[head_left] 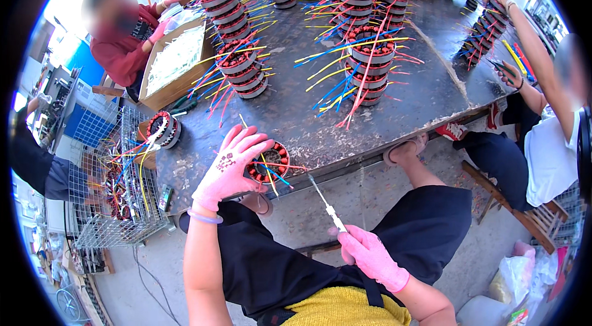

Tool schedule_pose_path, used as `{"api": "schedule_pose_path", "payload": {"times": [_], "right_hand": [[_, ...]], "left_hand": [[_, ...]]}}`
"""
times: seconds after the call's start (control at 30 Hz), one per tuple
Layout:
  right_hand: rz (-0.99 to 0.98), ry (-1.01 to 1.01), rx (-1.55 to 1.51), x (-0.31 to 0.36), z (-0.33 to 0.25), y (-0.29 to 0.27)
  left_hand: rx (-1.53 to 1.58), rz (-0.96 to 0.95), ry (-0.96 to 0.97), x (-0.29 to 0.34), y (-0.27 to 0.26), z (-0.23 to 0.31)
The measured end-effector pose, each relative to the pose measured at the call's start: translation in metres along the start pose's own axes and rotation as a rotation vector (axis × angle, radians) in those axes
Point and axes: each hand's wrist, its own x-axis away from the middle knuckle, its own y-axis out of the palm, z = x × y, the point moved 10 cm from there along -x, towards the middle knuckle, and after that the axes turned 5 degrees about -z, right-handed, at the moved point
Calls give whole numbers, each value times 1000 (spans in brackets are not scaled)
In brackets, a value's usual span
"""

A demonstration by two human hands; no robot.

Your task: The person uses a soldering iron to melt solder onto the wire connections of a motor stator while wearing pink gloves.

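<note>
My left hand (231, 169), in a pink glove, grips the left side of a motor stator (285, 156). This ring has red windings, with red, yellow and blue wires sticking out, and sits at the table's near edge. My right hand (372, 256), also gloved in pink, is closed around a slim tool (333, 214) with a white handle and a thin shank. The shank points up and left toward the stator, its tip close to the end of a red wire (296, 167). Whether tip and wire touch I cannot tell.
Stacks of wired stators (370, 67) stand on the dark table (296, 104). One stator (163, 129) lies at the left corner, near a wire basket (117, 203) and a cardboard box (176, 67). People work at left and right; the right one holds a tilted stator stack (484, 33).
</note>
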Motion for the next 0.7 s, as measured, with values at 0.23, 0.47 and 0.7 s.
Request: {"api": "schedule_pose_path", "payload": {"times": [0.23,0.47,0.7], "right_hand": [[-15,6,-105,2,6,0],[-25,14,-73,0,-1,4],[-13,-11,-43,2,-3,1]], "left_hand": [[-1,-15,0,-1,1,0],[-27,3,9,-1,0,2],[-41,10,22,-1,2,0]]}}
